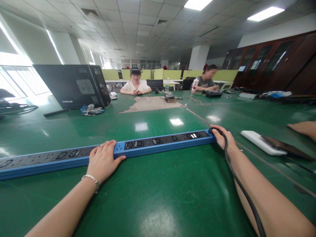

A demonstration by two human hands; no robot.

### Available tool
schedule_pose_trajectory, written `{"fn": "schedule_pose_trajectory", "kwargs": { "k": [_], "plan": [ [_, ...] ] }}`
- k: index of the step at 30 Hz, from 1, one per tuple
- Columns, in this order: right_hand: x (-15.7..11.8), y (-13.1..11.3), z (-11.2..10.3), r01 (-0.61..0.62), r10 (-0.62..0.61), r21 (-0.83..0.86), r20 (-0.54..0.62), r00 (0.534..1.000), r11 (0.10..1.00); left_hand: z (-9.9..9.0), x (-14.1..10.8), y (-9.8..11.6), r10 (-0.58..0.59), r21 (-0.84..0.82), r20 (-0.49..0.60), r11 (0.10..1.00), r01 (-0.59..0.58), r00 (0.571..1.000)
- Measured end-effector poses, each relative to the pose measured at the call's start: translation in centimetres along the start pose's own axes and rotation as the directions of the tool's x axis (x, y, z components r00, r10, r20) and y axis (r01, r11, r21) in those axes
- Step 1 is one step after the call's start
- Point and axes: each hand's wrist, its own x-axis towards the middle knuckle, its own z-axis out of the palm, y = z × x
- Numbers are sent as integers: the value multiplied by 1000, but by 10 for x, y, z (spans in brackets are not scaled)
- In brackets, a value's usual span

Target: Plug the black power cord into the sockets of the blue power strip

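A long blue power strip (163, 144) with black sockets lies across the green table, running out of view at the left. My left hand (103, 159) rests over its middle, fingers on top and thumb along the near side, gripping it. At the strip's right end, my right hand (224, 138) is wrapped round the end where the black cable (234, 174) comes out. The cable runs down over my right forearm to the bottom edge.
A black computer case (71, 86) and gloves (91, 110) stand at the back left. Two people sit across the table. A bottle (167, 85) and a round device (169, 96) are at the back. At right lie a white box (261, 142) and another person's hand (302, 127).
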Motion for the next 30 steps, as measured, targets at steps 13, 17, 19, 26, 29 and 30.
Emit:
{"fn": "schedule_pose_trajectory", "kwargs": {
  "k": [13, 17, 19, 26, 29, 30],
  "plan": [
    [-5, 2, 2, 57, -58, -24, -46, 997, 998, -1, -1, 1, 3, 8, 4, 1000, -3, 1000],
    [-4, -10, 5, 6, 14, 106, -187, 982, 994, -1, 0, 1, -7, 13, 4, 1000, 7, 1000],
    [-4, -20, 5, -2, 57, 182, -300, 952, 983, -1, 0, 1, -10, 16, 4, 1000, 9, 1000],
    [-8, -34, 11, -27, 34, 131, -55, 998, 991, -1, 0, 1, -10, 5, 7, 1000, 10, 1000],
    [-9, -31, 13, 4, -3, 46, -30, 1000, 999, -1, 1, 0, -2, -3, 7, 1000, 2, 1000],
    [-9, -30, 13, 23, -22, 24, -31, 999, 999, 0, 1, 0, -2, -6, 8, 1000, 2, 1000]
  ]
}}
